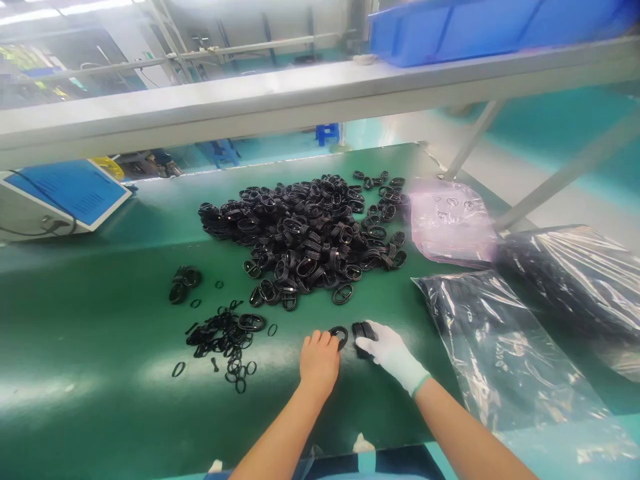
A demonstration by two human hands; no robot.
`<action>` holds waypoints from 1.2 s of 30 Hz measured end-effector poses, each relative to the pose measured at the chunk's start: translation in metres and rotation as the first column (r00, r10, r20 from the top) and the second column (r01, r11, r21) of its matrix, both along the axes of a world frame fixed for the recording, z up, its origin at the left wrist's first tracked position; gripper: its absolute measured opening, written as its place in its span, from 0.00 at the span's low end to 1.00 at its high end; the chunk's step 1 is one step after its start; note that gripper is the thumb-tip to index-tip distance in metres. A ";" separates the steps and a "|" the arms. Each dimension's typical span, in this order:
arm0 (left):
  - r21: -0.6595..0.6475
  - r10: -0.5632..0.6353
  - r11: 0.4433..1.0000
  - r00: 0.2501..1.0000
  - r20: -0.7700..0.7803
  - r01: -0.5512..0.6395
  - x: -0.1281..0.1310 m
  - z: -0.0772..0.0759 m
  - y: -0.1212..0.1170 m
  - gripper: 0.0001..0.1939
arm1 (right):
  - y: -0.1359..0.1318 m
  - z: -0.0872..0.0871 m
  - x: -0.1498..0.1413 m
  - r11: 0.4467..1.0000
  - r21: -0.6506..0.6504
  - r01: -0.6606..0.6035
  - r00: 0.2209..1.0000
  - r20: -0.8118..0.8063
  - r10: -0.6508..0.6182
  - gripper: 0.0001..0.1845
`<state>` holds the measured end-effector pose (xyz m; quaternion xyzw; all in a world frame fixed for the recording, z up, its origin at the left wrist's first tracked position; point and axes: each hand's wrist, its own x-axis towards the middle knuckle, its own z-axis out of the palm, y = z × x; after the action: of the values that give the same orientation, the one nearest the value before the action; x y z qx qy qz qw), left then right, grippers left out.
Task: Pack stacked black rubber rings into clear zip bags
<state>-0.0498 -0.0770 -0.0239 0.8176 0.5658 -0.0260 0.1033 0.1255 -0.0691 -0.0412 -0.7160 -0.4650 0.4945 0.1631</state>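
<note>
My bare left hand is closed on a coiled black cable, whose oval loop sticks out to the right of the fingers. Just beside it, my right hand, in a white glove, grips a stack of coiled black cables standing on edge, their sides pressed together. A small gap separates the two hands. Beyond them lies a large heap of similar black coils. To the left is a loose pile of small black bands, with one coil at its upper edge.
Two or three more coils lie at the left on the green tabletop. Clear plastic bags with black contents and a pinkish bag lie right. A blue-and-white box stands left. A shelf crosses above, bearing blue bins.
</note>
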 end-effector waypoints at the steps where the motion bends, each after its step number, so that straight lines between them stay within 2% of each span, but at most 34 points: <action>1: -0.009 -0.021 1.000 1.000 0.010 0.021 0.001 0.001 0.002 0.06 | 0.000 0.001 0.000 1.000 0.000 0.000 1.000 -0.002 0.000 0.29; 5: -0.040 -0.069 0.997 0.997 0.018 0.070 0.001 0.007 0.005 0.07 | 0.000 0.002 0.000 1.000 0.001 0.000 1.000 -0.009 0.000 0.29; 9: -0.057 -0.012 0.998 0.997 -0.078 0.007 0.005 0.017 0.006 0.07 | 0.000 0.002 0.000 1.000 0.006 0.005 1.000 -0.019 -0.004 0.30; 10: -0.046 0.004 0.999 0.995 -0.095 -0.009 0.007 0.020 0.007 0.09 | 0.000 0.002 0.000 1.000 0.006 0.006 1.000 -0.020 -0.005 0.30; 12: -0.025 -0.002 1.000 0.994 -0.114 -0.001 0.011 0.023 0.012 0.19 | 0.000 0.002 0.000 1.000 0.009 0.006 1.000 -0.022 -0.006 0.30; 15: -0.126 -0.049 0.991 0.993 -0.104 0.036 0.014 0.023 0.024 0.39 | 0.000 0.002 0.000 1.000 0.012 0.003 1.000 -0.020 -0.002 0.30; 17: -0.207 -0.028 0.978 0.995 -0.094 0.008 0.013 0.021 0.031 0.39 | 0.000 0.001 -0.001 1.000 0.015 0.000 1.000 -0.016 0.001 0.30; 19: -0.290 0.061 0.956 0.998 0.026 -0.051 0.010 0.018 0.033 0.34 | 0.000 0.001 -0.001 1.000 0.021 -0.004 1.000 -0.014 0.005 0.30; 21: -0.446 0.225 0.890 0.940 0.256 -0.091 0.006 0.013 0.031 0.33 | 0.001 0.001 -0.001 1.000 0.029 -0.008 1.000 -0.012 0.008 0.29; 23: -0.596 0.405 0.801 0.789 0.462 -0.063 0.004 0.006 0.027 0.34 | 0.001 0.002 -0.001 0.999 0.038 -0.012 1.000 -0.009 0.012 0.26; 24: -0.630 0.461 0.775 0.722 0.517 -0.043 0.005 0.002 0.025 0.34 | 0.001 0.002 -0.001 0.999 0.041 -0.014 1.000 -0.005 0.014 0.25; 26: -0.646 0.514 0.762 0.639 0.572 -0.035 0.006 -0.006 0.022 0.34 | 0.001 0.002 -0.001 0.999 0.047 -0.023 1.000 0.004 0.023 0.24; 28: -0.645 0.523 0.764 0.611 0.594 -0.027 0.007 -0.012 0.021 0.34 | 0.001 0.003 -0.001 0.998 0.051 -0.033 0.999 0.019 0.033 0.22; 32: -0.639 0.505 0.769 0.595 0.625 0.019 0.003 -0.019 0.024 0.35 | 0.001 0.005 -0.005 0.997 0.063 -0.048 0.997 0.060 0.045 0.19; 36: -0.636 0.507 0.772 0.588 0.630 0.016 0.002 -0.024 0.024 0.36 | 0.002 0.006 -0.010 0.996 0.068 -0.056 0.994 0.097 0.049 0.16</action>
<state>-0.0476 -0.0528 -0.0479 0.5816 0.5414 0.1723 0.5821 0.1152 -0.0673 -0.0350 -0.7199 -0.5081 0.4475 0.1528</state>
